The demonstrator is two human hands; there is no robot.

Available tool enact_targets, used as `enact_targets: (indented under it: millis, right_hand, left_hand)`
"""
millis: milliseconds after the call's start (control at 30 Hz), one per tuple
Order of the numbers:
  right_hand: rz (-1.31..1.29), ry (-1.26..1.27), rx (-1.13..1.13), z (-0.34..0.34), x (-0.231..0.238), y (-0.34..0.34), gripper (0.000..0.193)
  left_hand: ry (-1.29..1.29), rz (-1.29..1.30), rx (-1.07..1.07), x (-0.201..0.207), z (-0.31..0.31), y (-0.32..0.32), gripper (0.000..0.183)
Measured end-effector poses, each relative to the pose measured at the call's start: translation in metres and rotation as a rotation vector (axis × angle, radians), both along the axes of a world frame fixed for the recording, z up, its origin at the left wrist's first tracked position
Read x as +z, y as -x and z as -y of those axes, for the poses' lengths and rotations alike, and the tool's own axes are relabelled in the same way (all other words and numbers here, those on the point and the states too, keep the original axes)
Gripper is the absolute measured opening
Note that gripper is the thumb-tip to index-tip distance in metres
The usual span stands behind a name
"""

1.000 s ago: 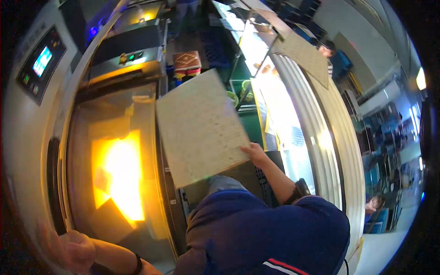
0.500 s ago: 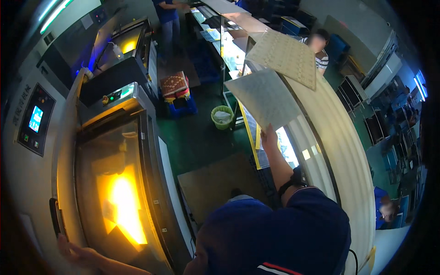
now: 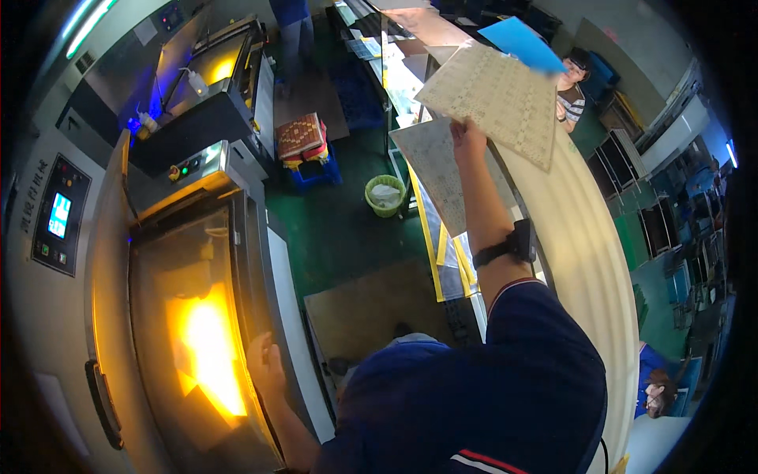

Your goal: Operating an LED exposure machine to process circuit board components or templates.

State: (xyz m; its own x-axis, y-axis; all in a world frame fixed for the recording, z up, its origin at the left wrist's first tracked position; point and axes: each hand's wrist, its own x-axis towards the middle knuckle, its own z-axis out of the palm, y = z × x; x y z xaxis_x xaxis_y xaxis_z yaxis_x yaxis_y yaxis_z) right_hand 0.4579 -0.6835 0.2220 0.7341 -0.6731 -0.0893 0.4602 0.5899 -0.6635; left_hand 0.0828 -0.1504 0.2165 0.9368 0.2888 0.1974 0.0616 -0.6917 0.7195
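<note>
Fisheye view looking down past the wearer's dark blue shirt, which has a red and a white stripe, into a workshop. The right hand reaches far forward and rests at the near edge of a pale patterned board; its fingers are drawn close together, but I cannot tell whether they pinch the board or only touch it. The board lies at a slant near the far end of a long, cream-coloured ridged surface. A grey sheet sits just left of the board, partly hidden by the right hand and forearm. Both carry rows of small marks, too fine to read. The left hand is low on the left, fingers loosely bent and a little apart, beside the front edge of a machine glowing yellow inside; contact with that edge cannot be judged. For writing, a column of dark characters runs down the machine's grey wall beside a black control panel with a bright blue-and-white screen, its lettering too small to make out. Beyond, a green basket holding something whitish stands on the green floor, near a blue stool bearing a red-and-tan patterned stack. At upper right, a co-worker in a striped top is beside a bright blue sheet; another person in blue is at lower right.
</note>
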Motion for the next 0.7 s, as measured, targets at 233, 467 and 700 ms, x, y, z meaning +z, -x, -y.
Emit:
enact_targets:
  millis: [233,467,700]
  right_hand:
    - [-0.412,0.98,0.442,-0.163,-0.008,0.174,0.032]
    - [0.07,0.757,1.424,-0.282,-0.029,0.247,0.035]
    - [-0.082,1.513,0.539,-0.125,0.054,0.131,0.055]
  left_hand:
    - [1.055,-0.13,-0.22,0.019,0.041,-0.051,0.05]
    - [1.113,-0.018,-0.205,-0.02,0.012,-0.057,0.064]
    - [1.151,0.201,0.565,-0.054,-0.141,0.044,0.057]
